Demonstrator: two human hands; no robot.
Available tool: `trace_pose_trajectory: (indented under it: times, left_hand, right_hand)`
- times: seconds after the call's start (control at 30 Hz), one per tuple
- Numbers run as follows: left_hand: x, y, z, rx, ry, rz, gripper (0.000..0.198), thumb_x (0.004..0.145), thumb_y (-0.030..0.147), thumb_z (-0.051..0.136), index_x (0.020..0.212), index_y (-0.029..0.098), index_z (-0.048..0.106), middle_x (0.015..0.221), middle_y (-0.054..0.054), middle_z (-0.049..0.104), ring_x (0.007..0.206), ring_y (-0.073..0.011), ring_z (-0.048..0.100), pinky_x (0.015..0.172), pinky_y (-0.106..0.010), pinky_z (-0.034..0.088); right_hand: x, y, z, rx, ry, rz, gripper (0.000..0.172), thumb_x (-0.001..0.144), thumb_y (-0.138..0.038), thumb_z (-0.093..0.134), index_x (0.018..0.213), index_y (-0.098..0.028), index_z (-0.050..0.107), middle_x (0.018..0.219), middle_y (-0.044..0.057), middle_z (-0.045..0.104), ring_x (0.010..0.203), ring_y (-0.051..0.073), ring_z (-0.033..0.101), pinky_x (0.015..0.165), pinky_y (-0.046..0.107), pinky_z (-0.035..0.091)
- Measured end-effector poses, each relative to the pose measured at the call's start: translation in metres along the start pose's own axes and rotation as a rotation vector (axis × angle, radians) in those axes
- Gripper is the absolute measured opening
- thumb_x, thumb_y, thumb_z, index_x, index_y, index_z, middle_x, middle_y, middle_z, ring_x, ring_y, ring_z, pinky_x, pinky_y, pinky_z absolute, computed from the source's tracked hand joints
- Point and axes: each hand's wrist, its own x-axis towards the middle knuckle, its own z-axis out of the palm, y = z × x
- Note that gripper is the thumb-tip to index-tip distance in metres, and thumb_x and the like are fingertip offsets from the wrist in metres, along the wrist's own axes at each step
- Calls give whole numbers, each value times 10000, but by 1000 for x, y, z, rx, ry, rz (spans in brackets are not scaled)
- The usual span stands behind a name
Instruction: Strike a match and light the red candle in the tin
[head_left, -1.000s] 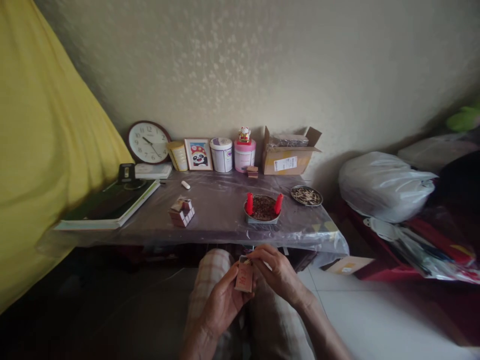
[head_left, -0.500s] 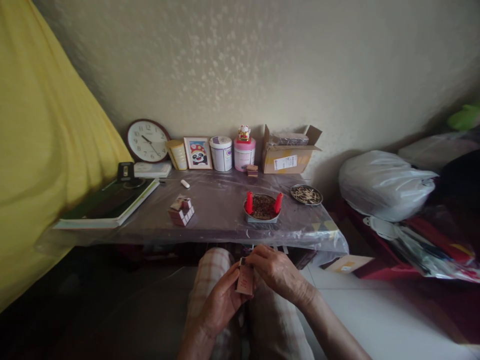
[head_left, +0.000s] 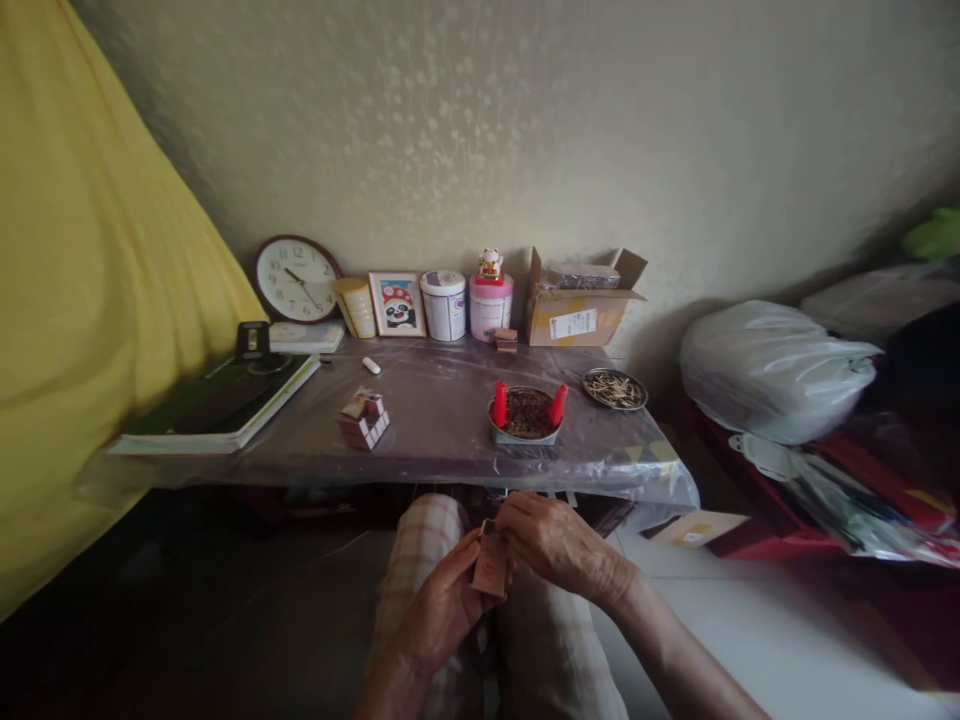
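Above my lap, my left hand [head_left: 448, 600] is closed around a small pinkish-brown matchbox [head_left: 490, 565] with red print on its face. A dark gap shows at the box's upper end. There my right hand [head_left: 546, 535] bends its fingers in a pinch against the box's top corner; whatever lies between the fingertips is hidden. On the table, a round dish [head_left: 615, 389] holds many loose matchsticks. A small stack of matchboxes [head_left: 364, 420] stands left of centre. Two red candles rise from a grain-filled tin [head_left: 525, 432] in front of me.
Plastic film covers the table [head_left: 435, 420]. Along the wall stand a clock [head_left: 298, 280], a panda picture [head_left: 397, 305], canisters [head_left: 444, 305] and an open carton [head_left: 577, 320]. A large book [head_left: 217, 415] lies left; a white plastic bag [head_left: 772, 365] sits right.
Both hands stay at the matchbox, with only a slight shift of the right fingers at its upper end. The whole view moves a little; the table things keep their places.
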Motion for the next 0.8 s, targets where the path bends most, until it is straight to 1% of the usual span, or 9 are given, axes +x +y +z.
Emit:
trace_pose_trajectory:
  times: [0.13,0.3,0.4,0.47,0.6,0.7,0.8]
  left_hand:
    - [0,0,0,2,13,-7,232,910,252,506,1042,134,656,871,-118,739,777,-196,684,678,-289,503]
    - [0,-1,0,-8,-3,9,203,901,233,518,1029,157,657,849,-99,739,758,-196,686,639,-281,496]
    - [1,-1,-1,-22,-15,26,216,900,216,519,1073,178,643,885,-84,738,786,-201,690,635,-280,497]
    - [2,-2,-2,-24,-44,33,238,903,212,511,1109,186,627,917,-83,734,798,-205,692,645,-287,505]
    - [2,0,-2,-15,-90,28,301,921,234,478,1202,176,570,938,-111,728,798,-198,690,655,-287,517]
    - [2,2,0,-29,-67,17,308,930,236,456,1216,165,543,917,-114,725,789,-193,692,635,-277,525]
    - [1,5,2,-54,-30,8,319,932,223,445,1237,164,517,899,-108,723,763,-189,694,627,-279,532]
  right_hand:
    - [2,1,1,-13,1,-16,135,910,-117,516,805,-148,595,817,48,620,681,150,544,588,249,434]
    - [2,-1,2,-38,7,-37,154,915,-118,498,790,-152,580,806,46,604,669,152,529,577,258,422]
    - [2,-3,-1,-72,-10,-41,135,916,-117,501,812,-147,581,814,46,603,660,153,531,576,263,422]
    - [2,-3,-4,-81,-25,-29,118,915,-125,509,826,-146,583,813,44,604,647,152,535,567,266,419]
    - [1,2,-9,-41,-34,23,88,904,-125,528,836,-141,582,790,35,601,630,150,547,560,261,422]
    - [-2,9,-12,27,-31,41,110,902,-101,504,841,-143,585,787,30,596,646,148,564,588,253,441]
    - [-4,13,-17,77,-22,35,150,897,-77,478,890,-149,609,830,38,606,708,156,593,642,256,467]
